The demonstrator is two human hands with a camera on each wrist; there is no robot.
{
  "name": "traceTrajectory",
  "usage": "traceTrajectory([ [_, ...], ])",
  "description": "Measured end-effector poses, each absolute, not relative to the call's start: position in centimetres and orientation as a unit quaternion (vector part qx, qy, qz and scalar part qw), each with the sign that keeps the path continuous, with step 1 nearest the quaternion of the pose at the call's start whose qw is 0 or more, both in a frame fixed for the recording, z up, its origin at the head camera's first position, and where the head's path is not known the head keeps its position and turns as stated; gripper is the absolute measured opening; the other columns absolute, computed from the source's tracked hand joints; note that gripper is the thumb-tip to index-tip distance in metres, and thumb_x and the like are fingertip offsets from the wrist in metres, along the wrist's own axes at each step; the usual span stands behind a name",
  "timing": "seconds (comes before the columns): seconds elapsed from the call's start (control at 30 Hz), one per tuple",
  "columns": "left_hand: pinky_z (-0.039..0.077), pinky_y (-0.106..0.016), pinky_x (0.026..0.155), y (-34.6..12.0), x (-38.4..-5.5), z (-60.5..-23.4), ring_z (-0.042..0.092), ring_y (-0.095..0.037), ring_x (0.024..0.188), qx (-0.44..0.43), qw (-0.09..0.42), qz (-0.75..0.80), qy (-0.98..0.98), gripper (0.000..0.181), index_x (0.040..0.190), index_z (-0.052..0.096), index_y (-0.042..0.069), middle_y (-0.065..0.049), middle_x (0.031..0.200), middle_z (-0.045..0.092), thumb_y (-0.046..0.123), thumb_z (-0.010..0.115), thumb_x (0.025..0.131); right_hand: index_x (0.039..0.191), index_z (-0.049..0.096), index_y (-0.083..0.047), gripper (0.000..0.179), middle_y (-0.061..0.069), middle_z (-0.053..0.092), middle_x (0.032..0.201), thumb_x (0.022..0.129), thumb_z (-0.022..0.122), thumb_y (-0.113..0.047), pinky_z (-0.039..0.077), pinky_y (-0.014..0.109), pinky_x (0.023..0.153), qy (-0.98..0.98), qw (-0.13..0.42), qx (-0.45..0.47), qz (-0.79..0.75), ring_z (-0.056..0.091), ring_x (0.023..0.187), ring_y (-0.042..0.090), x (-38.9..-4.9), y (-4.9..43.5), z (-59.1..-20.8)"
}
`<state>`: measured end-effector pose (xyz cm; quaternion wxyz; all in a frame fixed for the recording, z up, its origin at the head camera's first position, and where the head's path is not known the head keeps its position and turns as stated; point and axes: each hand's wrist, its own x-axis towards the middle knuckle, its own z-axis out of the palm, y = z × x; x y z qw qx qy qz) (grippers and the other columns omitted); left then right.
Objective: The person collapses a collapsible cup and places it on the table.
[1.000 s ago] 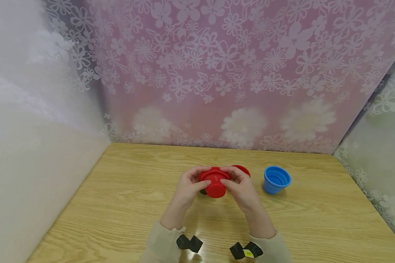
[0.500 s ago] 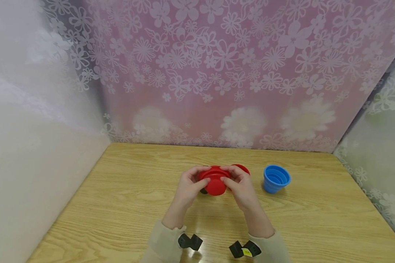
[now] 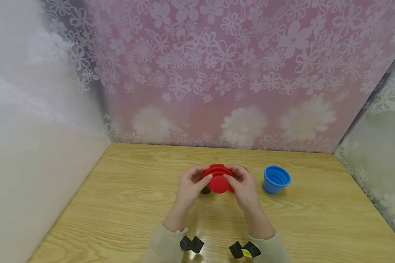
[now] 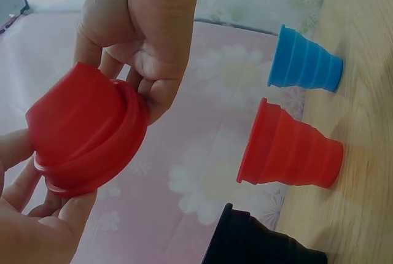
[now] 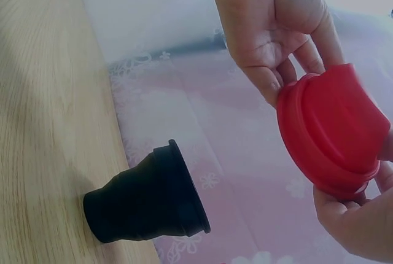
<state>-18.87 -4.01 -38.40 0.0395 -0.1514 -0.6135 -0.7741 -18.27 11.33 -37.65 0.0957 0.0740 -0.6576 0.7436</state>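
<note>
Both hands hold a red collapsible cup above the table, its base turned toward me and its body partly folded down. My left hand grips the left side, thumb on the base side and fingers at the rim. On the opposite side my right hand pinches it the same way. A second red collapsible cup stands on the table behind, mostly hidden in the head view. The black collapsible cup also stands there, largely covered by the held cup and left hand in the head view.
A blue collapsible cup stands upright right of the hands on the wooden table. A pink flowered curtain hangs along the back edge. Pale side walls flank the table.
The held red cup has become shorter, with its base tipping up to face me more. Both thumbs have shifted slightly upward along it. The standing cups have not moved.
</note>
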Motion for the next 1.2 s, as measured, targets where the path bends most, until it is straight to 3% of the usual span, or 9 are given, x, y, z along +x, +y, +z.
traceTrajectory([
  [0.2, 0.050, -0.028, 0.073, -4.42, -18.66, -38.30, 0.056, -0.020, 0.093, -0.210, -0.002, -0.777, -0.594, 0.034, 0.115, 0.050, -0.013, -0.026, 0.110, 0.052, -0.011, 0.052, 0.082, 0.107, 0.052, 0.011, 0.025, 0.005, 0.056, 0.088, 0.082, 0.052, 0.010, 0.051, 0.025, 0.062, -0.647, 0.090, 0.023, 0.756, 0.054, 0.077, 0.016, -18.45, 11.61, -37.64],
  [0.47, 0.049, -0.029, 0.075, -4.55, -18.62, -38.35, 0.055, -0.019, 0.095, -0.237, -0.020, -0.784, -0.573, 0.037, 0.118, 0.045, -0.016, -0.029, 0.115, 0.048, -0.013, 0.049, 0.082, 0.107, 0.053, 0.008, 0.024, 0.006, 0.056, 0.088, 0.083, 0.051, 0.009, 0.051, 0.026, 0.063, -0.647, 0.087, 0.012, 0.758, 0.054, 0.076, 0.017, -18.51, 11.64, -37.71],
  [0.87, 0.049, -0.030, 0.074, -4.07, -18.62, -38.25, 0.055, -0.025, 0.093, -0.195, 0.038, -0.762, -0.616, 0.033, 0.111, 0.054, -0.012, -0.024, 0.108, 0.054, -0.014, 0.055, 0.078, 0.110, 0.052, 0.008, 0.025, 0.006, 0.056, 0.091, 0.086, 0.051, 0.005, 0.051, 0.026, 0.063, -0.652, 0.075, 0.021, 0.754, 0.055, 0.078, 0.016, -18.33, 11.40, -37.33],
  [1.2, 0.050, -0.027, 0.069, -4.18, -18.98, -38.46, 0.056, -0.019, 0.086, -0.155, 0.093, -0.754, -0.631, 0.028, 0.108, 0.057, -0.009, -0.022, 0.101, 0.057, -0.012, 0.055, 0.080, 0.122, 0.046, 0.004, 0.034, 0.012, 0.051, 0.107, 0.088, 0.048, 0.001, 0.049, 0.029, 0.073, -0.657, 0.012, 0.086, 0.749, 0.053, 0.092, 0.020, -18.05, 11.99, -36.97],
])
